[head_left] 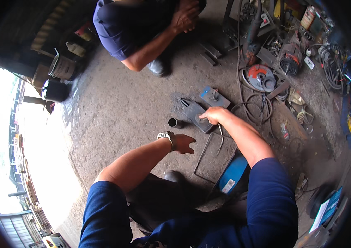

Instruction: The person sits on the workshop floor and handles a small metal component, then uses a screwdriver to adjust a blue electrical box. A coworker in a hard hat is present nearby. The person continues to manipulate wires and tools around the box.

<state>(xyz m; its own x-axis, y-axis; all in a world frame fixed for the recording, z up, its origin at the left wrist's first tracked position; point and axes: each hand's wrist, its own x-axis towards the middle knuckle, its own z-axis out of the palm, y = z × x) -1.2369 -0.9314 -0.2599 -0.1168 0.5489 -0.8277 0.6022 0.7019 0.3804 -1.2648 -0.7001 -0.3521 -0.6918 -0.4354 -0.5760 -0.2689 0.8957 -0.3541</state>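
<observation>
My right hand (pixel 212 115) rests on a dark flat metal plate (pixel 194 111) lying on the concrete floor, its fingers closed around a small part standing on the plate. A second, bluish plate (pixel 214 97) with an upright stud lies just beyond it. My left hand (pixel 182 143), with a wristwatch on the wrist, hovers above the floor with fingers loosely spread and holds nothing. A short dark pipe piece (pixel 172 122) lies on the floor just past the left hand. A bent thin steel rod (pixel 205 153) lies beneath my right forearm.
Another person (pixel 142 29) in a dark blue shirt crouches at the top. An angle grinder with an orange disc (pixel 258 77), an electric motor (pixel 290 63), cables (pixel 255 108) and tools crowd the upper right. Paint cans (pixel 62 66) stand at the upper left. A blue object (pixel 233 173) sits by my right knee.
</observation>
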